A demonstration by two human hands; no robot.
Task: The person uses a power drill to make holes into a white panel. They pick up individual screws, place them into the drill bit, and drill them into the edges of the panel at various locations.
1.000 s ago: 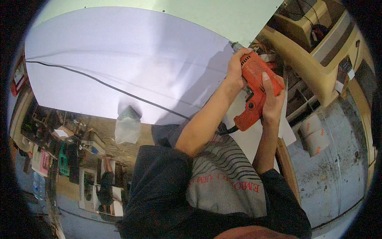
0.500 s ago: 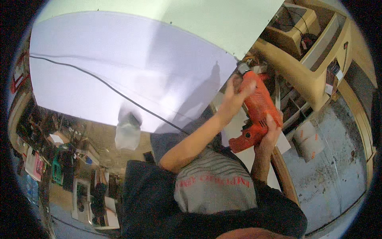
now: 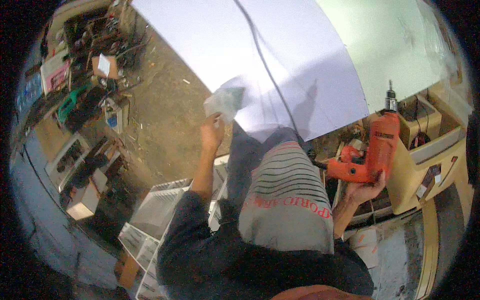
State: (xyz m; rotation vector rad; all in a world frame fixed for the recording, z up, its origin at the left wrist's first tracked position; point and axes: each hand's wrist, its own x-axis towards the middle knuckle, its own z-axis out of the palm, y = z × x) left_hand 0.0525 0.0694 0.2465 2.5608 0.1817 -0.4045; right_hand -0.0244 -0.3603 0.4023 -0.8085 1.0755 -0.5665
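Note:
My right hand (image 3: pixel 367 190) is closed around the back end of an orange power drill (image 3: pixel 383 142), raised at the right with its chuck and bit pointing away from me. A dark cord (image 3: pixel 272 75) runs across the large white panel (image 3: pixel 295 35) toward the drill's handle. At the near left edge of that panel, my left hand (image 3: pixel 213 131) has its fingers closed on the lower side of a translucent plastic bag (image 3: pixel 223 104). The bag's contents cannot be made out.
A pale green panel (image 3: pixel 380 35) adjoins the white one on its right. Beige moulded cabinets (image 3: pixel 425 165) stand at the right. White wire racks (image 3: pixel 160 205) are close by my left elbow. Clutter with a green crate (image 3: pixel 72 103) lines the far left, across the brown floor (image 3: pixel 167 95).
My left hand has left the drill's front and reached left to the plastic bag. My right hand has carried the drill away from the panel's corner, and the view has turned left.

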